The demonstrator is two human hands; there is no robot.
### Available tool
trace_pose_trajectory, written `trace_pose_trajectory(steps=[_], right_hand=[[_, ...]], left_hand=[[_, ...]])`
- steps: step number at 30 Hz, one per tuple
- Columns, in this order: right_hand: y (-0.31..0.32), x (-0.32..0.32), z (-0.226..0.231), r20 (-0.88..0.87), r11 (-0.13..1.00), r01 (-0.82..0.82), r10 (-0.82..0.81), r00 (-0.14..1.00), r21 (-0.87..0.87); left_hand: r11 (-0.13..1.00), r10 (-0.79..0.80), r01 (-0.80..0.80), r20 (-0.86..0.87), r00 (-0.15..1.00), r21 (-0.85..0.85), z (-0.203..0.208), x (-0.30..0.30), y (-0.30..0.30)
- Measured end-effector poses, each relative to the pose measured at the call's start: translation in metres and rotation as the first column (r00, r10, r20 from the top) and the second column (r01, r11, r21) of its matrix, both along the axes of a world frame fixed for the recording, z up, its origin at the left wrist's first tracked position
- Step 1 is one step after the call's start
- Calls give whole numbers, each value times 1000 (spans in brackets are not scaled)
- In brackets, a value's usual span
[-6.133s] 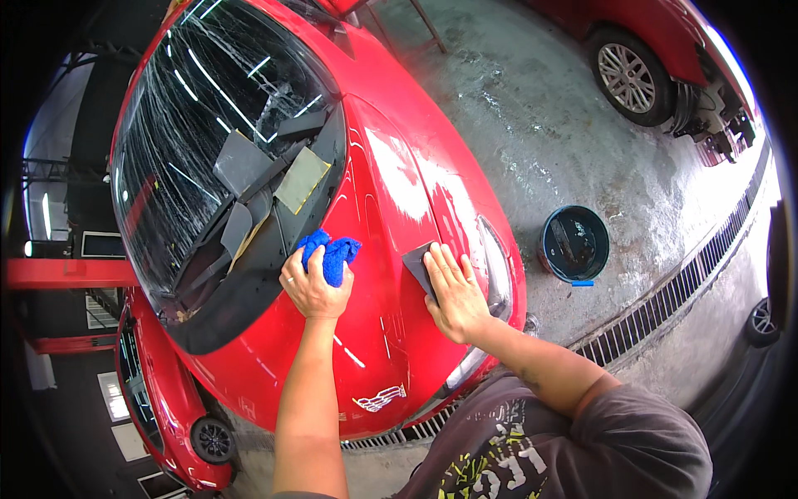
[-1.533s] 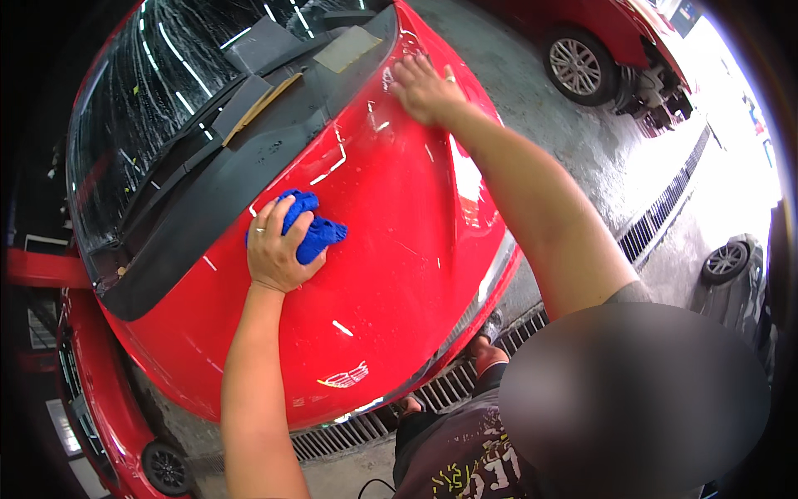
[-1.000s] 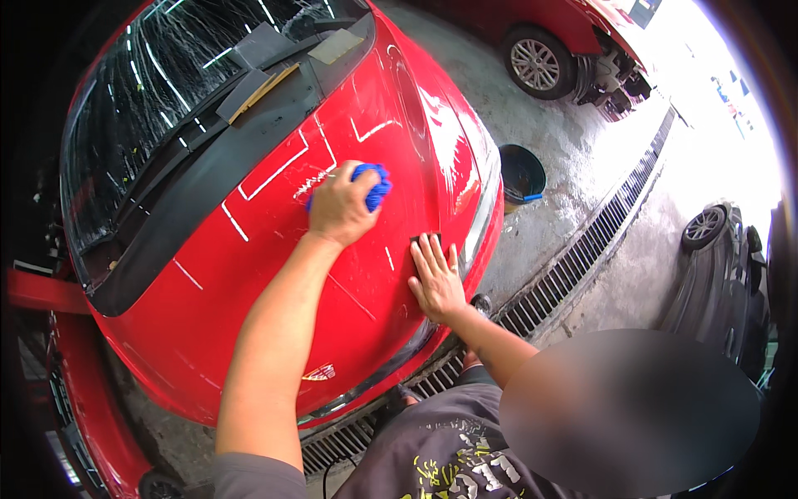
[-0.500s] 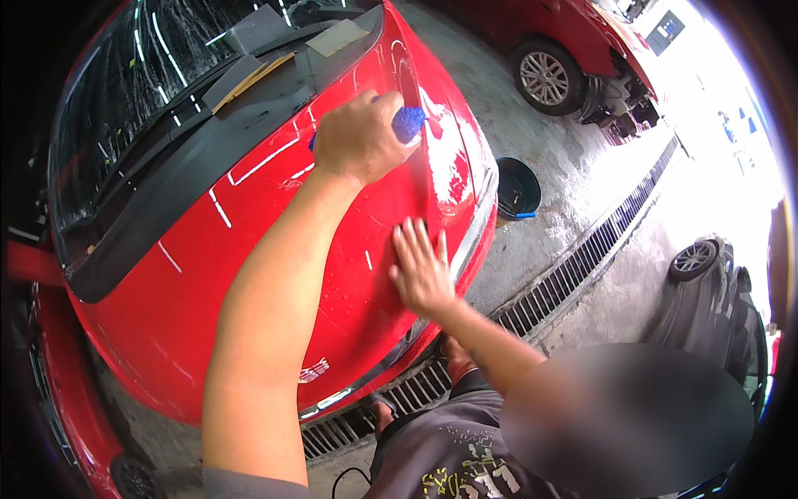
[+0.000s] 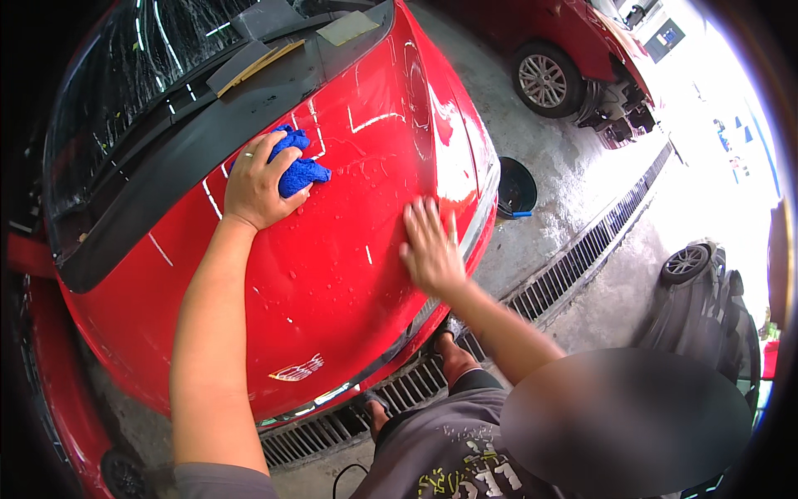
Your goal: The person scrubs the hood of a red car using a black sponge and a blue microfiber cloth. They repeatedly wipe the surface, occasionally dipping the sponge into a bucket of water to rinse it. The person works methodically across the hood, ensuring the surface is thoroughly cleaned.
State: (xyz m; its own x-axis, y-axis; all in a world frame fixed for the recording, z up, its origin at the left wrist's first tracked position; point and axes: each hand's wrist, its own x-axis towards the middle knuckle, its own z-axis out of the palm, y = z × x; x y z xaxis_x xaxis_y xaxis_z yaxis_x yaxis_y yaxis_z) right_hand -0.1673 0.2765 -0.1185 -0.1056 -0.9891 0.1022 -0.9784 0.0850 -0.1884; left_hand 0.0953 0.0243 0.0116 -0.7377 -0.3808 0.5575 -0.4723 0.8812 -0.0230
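My left hand (image 5: 253,190) is closed around a crumpled blue cloth (image 5: 303,176) on the upper part of a red car hood (image 5: 332,258). Part of the cloth sticks out past the fingers, close to the dark strip below the windshield. Water drops dot the glossy paint around it. Flat-fingered and slightly blurred, my right hand (image 5: 434,254) lies on or just over the hood near its right edge, with nothing in it. A blurred patch covers my upper right arm.
Sanding pads or sheets (image 5: 347,29) lie at the windshield base. A black bucket (image 5: 517,187) stands right of the car. A floor drain grate (image 5: 573,270) runs past the bumper, near my feet. Another red car (image 5: 544,75) with its front end exposed is beyond; a dark car (image 5: 702,308) is at right.
My left hand has swept left and slightly nearer across the hood with the blue cloth, now showing more of it. My right hand has shifted a little farther up and to the right.
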Motion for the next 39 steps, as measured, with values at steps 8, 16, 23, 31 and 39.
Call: trace_pose_trajectory(steps=[8,16,23,31,39], right_hand=[[-47,-12,4,39,971,70,-63,997,-230],[-84,-42,30,-2,976,136,-139,990,-169],[8,12,-14,106,987,88,-74,992,-136],[-85,-46,45,108,980,184,-176,979,-77],[63,36,-11,209,997,32,-45,977,65]], left_hand=[[998,11,-13,-36,999,-69,-9,-12,-6],[996,17,-23,-75,997,-80,-9,-15,-7],[997,33,-37,-50,998,-74,-12,-12,-6],[997,47,-50,-41,998,-65,-6,-21,-8],[998,36,-38,-43,998,-51,-5,-15,-7]])
